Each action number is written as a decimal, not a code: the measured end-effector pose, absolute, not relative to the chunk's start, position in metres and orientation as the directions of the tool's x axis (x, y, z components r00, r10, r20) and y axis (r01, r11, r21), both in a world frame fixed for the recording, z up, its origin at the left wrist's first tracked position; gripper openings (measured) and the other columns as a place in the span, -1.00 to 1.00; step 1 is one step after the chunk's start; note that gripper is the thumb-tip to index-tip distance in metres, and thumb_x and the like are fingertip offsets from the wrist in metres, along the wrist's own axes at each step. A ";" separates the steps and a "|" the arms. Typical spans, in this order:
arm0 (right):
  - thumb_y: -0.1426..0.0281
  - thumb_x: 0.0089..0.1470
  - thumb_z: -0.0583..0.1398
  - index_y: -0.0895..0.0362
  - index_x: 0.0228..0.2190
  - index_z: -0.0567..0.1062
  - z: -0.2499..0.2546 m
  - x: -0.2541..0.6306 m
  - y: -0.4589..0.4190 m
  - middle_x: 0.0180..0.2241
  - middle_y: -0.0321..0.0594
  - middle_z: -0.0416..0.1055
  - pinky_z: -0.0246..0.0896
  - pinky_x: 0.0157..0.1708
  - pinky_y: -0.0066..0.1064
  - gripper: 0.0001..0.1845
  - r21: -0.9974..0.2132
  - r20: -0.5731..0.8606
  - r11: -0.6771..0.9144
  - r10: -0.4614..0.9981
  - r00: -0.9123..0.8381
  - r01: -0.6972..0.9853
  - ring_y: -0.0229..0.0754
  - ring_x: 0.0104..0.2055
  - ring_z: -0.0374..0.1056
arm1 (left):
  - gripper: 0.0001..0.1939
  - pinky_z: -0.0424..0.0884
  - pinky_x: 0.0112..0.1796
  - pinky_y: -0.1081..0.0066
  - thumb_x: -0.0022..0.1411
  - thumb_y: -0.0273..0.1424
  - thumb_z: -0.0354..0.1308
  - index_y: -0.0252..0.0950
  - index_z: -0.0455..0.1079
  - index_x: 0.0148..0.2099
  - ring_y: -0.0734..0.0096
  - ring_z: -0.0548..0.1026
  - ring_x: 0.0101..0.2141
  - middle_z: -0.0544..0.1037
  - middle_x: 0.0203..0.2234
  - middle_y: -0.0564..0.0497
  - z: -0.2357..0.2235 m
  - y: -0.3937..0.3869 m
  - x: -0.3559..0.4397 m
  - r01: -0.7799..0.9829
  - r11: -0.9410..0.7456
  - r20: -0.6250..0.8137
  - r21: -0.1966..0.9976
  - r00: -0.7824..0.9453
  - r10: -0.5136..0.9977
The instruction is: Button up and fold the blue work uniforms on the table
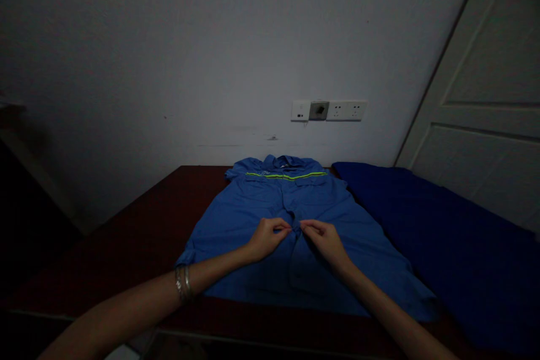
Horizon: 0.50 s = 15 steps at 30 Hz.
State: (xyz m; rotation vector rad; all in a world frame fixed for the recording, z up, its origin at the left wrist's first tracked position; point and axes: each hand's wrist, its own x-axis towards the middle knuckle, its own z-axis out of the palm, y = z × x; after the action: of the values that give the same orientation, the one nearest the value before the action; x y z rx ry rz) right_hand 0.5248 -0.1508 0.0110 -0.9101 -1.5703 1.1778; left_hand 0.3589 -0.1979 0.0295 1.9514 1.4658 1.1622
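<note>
A blue work shirt (pixel 253 202) with a yellow-green stripe across the chest lies spread on the dark red table, collar toward the wall. Over the middle of its front opening, my left hand (pixel 270 236) pinches one edge of the placket between thumb and fingers. Just to the right, my right hand (pixel 324 239) pinches the facing edge. Between the fingertips the cloth is slightly lifted, and the placket gapes above them. Any button there is too small and dark to make out. Two silver bangles (pixel 183 283) circle my left wrist.
Dark blue folded cloth (pixel 405 225) lies along the right of the dark red table (pixel 143 219). Behind the table rises a pale wall (pixel 169 67) with a row of sockets (pixel 329 111). A panelled door (pixel 485 90) stands at the right.
</note>
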 end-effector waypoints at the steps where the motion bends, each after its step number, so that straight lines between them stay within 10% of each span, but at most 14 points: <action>1: 0.12 -0.21 0.22 0.20 -0.43 0.58 0.012 0.525 -0.152 -0.49 -0.12 0.51 0.30 -0.40 -0.35 -0.59 -0.964 0.248 0.267 0.922 -0.297 0.022 -0.11 -0.41 0.41 | -0.85 0.40 -0.26 0.44 0.11 -0.44 0.10 -0.34 0.50 -0.33 0.39 0.53 -0.36 0.59 -0.39 -0.01 0.030 -0.198 0.359 0.577 -0.345 0.364 0.740 0.089 0.927; 15: 0.13 -0.20 0.20 0.18 -0.42 0.58 0.010 0.523 -0.152 -0.43 -0.11 0.53 0.32 -0.32 -0.31 -0.61 -0.953 0.272 0.301 0.908 -0.317 0.044 -0.09 -0.35 0.42 | -0.90 0.35 -0.25 0.41 0.05 -0.51 0.17 -0.30 0.52 -0.39 0.39 0.47 -0.34 0.57 -0.45 -0.01 0.033 -0.196 0.360 0.641 -0.441 0.509 0.629 0.089 0.856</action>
State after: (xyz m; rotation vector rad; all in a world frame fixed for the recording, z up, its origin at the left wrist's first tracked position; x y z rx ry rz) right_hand 0.5230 -0.1523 0.0102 -0.8853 -1.6294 1.1544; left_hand 0.3602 -0.1963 0.0329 2.1220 1.5001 1.2751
